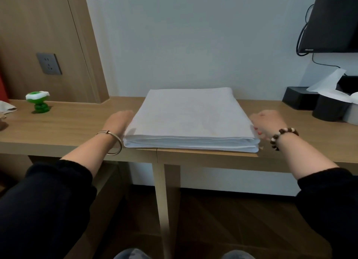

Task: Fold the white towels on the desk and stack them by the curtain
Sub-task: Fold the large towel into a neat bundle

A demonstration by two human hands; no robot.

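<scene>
Towel (189,115) folded on wooden desk (67,127), left hand (119,121) and right hand (268,123) flanking, grips unclear.

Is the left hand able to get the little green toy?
Probably yes. Only bare desk lies between the left hand and the green toy. The hand sits at the towel's edge.
</scene>
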